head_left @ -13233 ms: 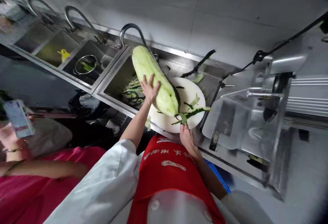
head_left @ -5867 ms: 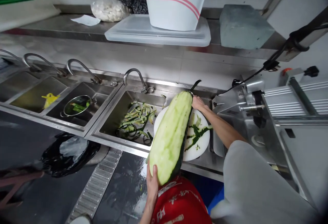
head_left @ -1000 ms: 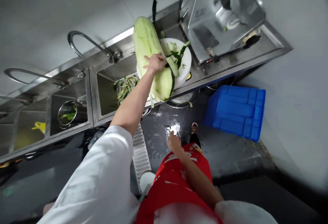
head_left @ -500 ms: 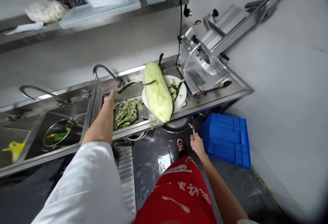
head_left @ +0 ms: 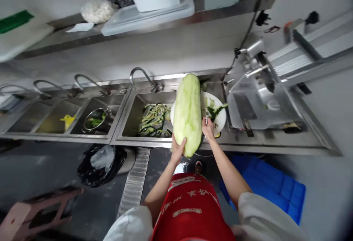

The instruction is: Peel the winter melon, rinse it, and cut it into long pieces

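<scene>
A large, mostly peeled winter melon (head_left: 188, 112), pale green, lies lengthwise over a white plate (head_left: 222, 118) at the counter's front edge. My left hand (head_left: 178, 149) grips its near end, thumb on top and fingers underneath. My right hand (head_left: 208, 128) is closed around a metal peeler (head_left: 206, 115) beside the melon's right side, over the plate. Dark green peel strips (head_left: 212, 110) lie on the plate. More peelings (head_left: 154, 118) cover the bottom of the sink to the left.
A metal slicer (head_left: 256, 94) stands on the right of the counter. Left are more sinks, one with a strainer (head_left: 95, 119) of greens, another with a yellow cloth (head_left: 67, 121). Below are a blue crate (head_left: 270, 186), a black bin bag (head_left: 100, 164) and a pink stool (head_left: 41, 211).
My left hand has come from the sink to the melon's near end. My right hand has risen with the peeler to the melon's side. The hanging peel strip is gone from the melon.
</scene>
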`<state>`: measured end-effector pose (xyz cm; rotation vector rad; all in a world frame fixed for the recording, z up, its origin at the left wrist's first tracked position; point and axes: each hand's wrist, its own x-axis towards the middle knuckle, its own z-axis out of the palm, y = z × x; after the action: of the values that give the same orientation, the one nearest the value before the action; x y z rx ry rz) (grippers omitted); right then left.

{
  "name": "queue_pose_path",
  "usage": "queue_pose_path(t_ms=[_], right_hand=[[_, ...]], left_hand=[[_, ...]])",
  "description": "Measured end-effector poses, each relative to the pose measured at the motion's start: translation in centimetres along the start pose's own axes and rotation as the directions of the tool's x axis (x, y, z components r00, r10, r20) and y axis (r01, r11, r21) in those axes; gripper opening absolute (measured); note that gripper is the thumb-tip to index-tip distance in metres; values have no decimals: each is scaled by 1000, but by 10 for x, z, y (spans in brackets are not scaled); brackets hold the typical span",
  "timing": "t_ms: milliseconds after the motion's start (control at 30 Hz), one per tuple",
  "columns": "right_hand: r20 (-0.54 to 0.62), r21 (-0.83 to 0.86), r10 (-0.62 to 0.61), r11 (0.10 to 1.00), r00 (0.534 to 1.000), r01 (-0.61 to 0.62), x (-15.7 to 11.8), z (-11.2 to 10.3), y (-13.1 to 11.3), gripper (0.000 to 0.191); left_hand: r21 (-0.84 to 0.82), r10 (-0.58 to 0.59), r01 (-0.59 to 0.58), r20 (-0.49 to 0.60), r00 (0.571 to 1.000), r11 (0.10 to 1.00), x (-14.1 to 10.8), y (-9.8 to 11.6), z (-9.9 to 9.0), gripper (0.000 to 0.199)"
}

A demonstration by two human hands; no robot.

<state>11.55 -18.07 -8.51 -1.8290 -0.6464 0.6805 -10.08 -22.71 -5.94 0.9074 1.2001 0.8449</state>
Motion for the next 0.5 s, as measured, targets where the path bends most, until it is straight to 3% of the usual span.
queue_pose_path(t_ms=[133,233,300,400,500], right_hand=[[49,-135,-30,990,998,36,-16,10,-9,54],[128,-286,-70,952,989,105,-30,10,-23,52],[205,-400,-84,902,975,162,-24,10,-40,47],[266,-491,-133,834,955,253,30,17,-76,41],[238,-474,-230,821,944,319,126,38,-122,40]], left_hand=[[-85,16,-25,-98,995,996,21,-8,-9,124],[-231,-53,38,-59,997,972,29,-12,-31,118],[-319,-129,122,0,992,940,32,-15,-46,110],[-393,-257,248,32,966,885,34,-20,-59,103],[-450,-300,274,15,954,850,34,-28,-59,105]])
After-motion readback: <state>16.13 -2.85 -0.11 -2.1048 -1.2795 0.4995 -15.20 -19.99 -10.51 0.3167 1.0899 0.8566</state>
